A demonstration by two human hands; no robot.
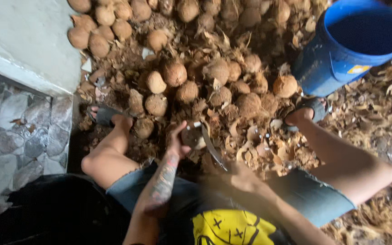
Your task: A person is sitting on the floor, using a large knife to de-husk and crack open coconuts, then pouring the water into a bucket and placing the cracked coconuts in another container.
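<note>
My left hand (pixel 177 144) grips a dark brown coconut (pixel 193 136) held low between my knees. My right hand (pixel 243 178), blurred by motion, holds the handle of a curved knife (pixel 212 149) whose blade lies against the right side of that coconut. White flesh shows at the coconut's edge near the blade. Directly beyond my hands sits a heap of husked brown coconuts (pixel 214 72).
A blue plastic bucket (pixel 345 50) stands at the upper right. Shell chips and dry husk litter (pixel 377 122) cover the ground. A pale concrete step (pixel 23 41) and stone-patterned floor (pixel 14 140) lie on the left. My sandalled feet (pixel 110 117) flank the pile.
</note>
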